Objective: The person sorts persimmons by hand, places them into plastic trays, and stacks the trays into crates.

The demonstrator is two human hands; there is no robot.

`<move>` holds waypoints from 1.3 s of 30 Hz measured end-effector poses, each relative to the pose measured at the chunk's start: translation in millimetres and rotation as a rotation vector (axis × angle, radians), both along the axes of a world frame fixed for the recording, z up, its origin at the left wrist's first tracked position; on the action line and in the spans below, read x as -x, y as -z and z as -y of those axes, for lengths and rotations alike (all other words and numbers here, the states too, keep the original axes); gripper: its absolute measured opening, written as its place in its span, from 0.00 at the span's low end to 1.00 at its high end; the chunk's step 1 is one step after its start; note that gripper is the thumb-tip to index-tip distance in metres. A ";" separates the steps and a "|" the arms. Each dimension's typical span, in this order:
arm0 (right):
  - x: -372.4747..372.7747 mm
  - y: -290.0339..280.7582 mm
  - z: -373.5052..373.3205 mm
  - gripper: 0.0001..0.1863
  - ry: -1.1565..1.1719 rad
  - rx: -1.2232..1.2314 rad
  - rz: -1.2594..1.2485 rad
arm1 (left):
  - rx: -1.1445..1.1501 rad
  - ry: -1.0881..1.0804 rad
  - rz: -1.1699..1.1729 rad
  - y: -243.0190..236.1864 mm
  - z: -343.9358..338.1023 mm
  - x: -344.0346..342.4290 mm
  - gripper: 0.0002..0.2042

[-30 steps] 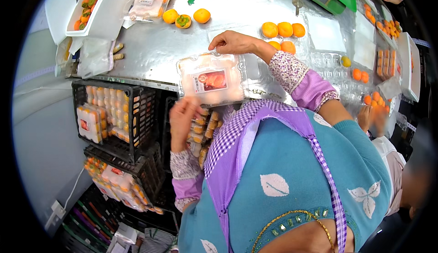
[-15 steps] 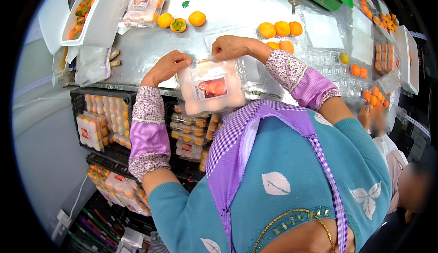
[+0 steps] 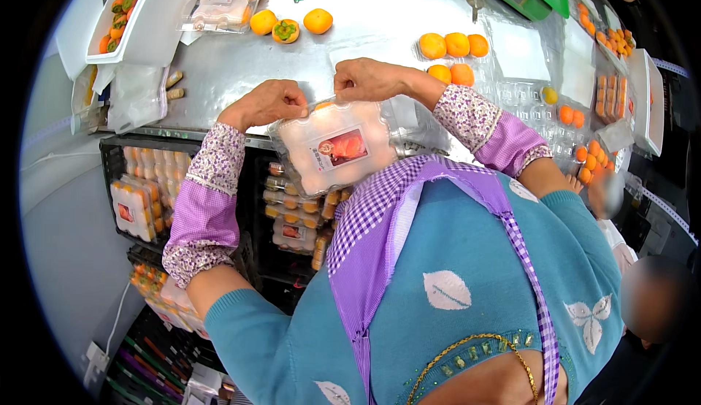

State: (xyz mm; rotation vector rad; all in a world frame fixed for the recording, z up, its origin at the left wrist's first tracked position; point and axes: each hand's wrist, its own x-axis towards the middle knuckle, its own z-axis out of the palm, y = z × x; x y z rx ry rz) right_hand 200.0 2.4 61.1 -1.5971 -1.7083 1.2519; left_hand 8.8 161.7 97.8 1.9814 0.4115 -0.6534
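Clear pack (image 3: 336, 147) of orange fruit sits mid-frame, just above centre, directly below both hands. Left hand (image 3: 264, 103) is pinched narrow at its upper-left corner; right hand (image 3: 372, 80) is pinched narrow on the top edge, near the middle. Neither is nearer; both are touching. Whether they carry the full weight: can't tell, the lower right side runs up against the purple apron (image 3: 369, 233).

Pack is close to square, so no strong long axis. It's tilted: lower-left corner hangs lowest, bottom edge climbing to the right. Lower part overlaps the front edge of the metal table (image 3: 208, 73) in view; stacked packs (image 3: 292, 233) show below it, lower centre-left.

Vs 1.0 s ago: left hand was down by the pack's lower-left corner, blurred, off the top edge. Now it's up at the top corner. Right hand barely moved. Vs 0.5 s ago: same two-hand hold, pack turned slightly more anticlockwise. Loose fruit (image 3: 285, 31) at upper centre-left unchanged.
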 end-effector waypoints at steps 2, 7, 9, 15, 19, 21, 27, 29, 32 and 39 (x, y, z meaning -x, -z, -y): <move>2.6 -2.0 0.2 0.15 -0.012 0.010 0.032 | -0.065 0.049 0.053 -3.0 2.2 1.1 0.09; 4.9 -3.4 -1.2 0.14 -0.039 -0.007 0.009 | -0.028 0.055 0.124 -5.5 2.2 8.6 0.11; 4.7 -13.1 -4.4 0.14 -0.071 0.056 0.073 | -0.029 0.017 0.126 -0.2 3.0 11.3 0.11; 22.6 -26.2 -15.5 0.13 -0.152 0.098 0.370 | -0.142 0.084 -0.008 -7.2 8.2 5.5 0.10; 15.8 -9.6 -9.9 0.15 -0.157 0.022 0.169 | -0.085 0.064 0.041 -6.8 8.8 12.8 0.08; 11.1 -0.5 -7.0 0.14 -0.144 0.007 0.047 | -0.046 0.061 0.078 -8.4 9.5 13.3 0.07; 6.3 -6.3 -5.4 0.13 -0.059 0.214 -0.105 | 0.002 -0.007 0.109 5.0 9.7 18.1 0.07; 11.3 -6.4 -6.1 0.14 -0.051 0.165 0.052 | 0.038 -0.081 0.085 12.9 10.5 21.7 0.08; 26.5 -1.4 -3.2 0.16 -0.008 0.047 0.292 | 0.013 -0.092 0.065 16.8 11.0 22.7 0.06; 23.9 24.4 -2.2 0.25 0.190 0.164 0.268 | 0.027 -0.022 0.105 51.3 -7.1 10.4 0.08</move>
